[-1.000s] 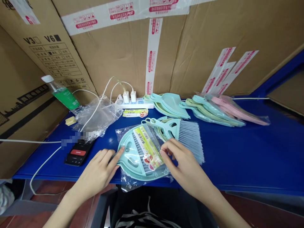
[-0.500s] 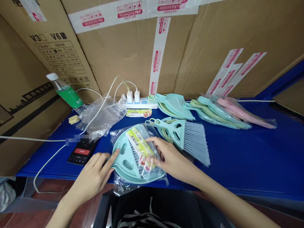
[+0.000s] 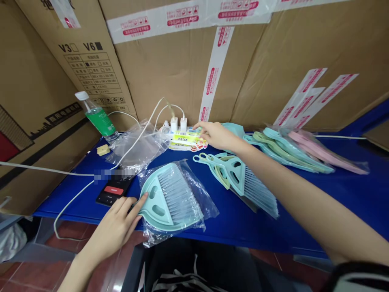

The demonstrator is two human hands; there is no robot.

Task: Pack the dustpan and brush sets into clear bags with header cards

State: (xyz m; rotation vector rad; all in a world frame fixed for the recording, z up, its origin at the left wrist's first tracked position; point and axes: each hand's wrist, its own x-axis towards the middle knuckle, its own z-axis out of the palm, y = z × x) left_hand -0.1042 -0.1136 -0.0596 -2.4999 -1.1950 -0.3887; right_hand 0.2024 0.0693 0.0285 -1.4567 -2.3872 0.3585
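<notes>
As my spread left fingers (image 3: 130,211) touch the clear bag (image 3: 203,207) holding a mint dustpan (image 3: 152,202) and brush (image 3: 178,198), my right fingertips (image 3: 199,126) rest on printed labels (image 3: 188,140) at top centre.

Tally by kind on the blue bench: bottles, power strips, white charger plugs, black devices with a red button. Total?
plastic bottle of green liquid: 1
power strip: 1
white charger plugs: 2
black device with a red button: 1
Total: 5
</notes>
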